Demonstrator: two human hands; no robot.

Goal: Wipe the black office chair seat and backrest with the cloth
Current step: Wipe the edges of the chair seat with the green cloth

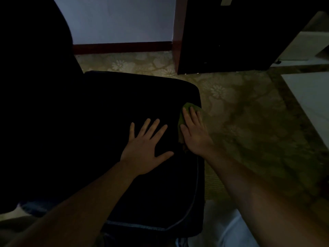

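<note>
The black chair seat (114, 111) fills the middle of the dim view, and its black backrest (33, 68) rises at the left. A green cloth (190, 108) lies on the seat's right edge. My right hand (195, 132) presses flat on the cloth, fingers stretched forward, with green showing beyond the fingertips and beside the thumb. My left hand (146, 148) rests flat on the seat just left of it, fingers spread wide, holding nothing.
Patterned carpet (249, 122) covers the floor to the right. A dark wooden cabinet (231, 41) stands at the back right, a pale wall with a dark skirting board (122, 47) behind the chair. White furniture (311, 97) lies at the far right.
</note>
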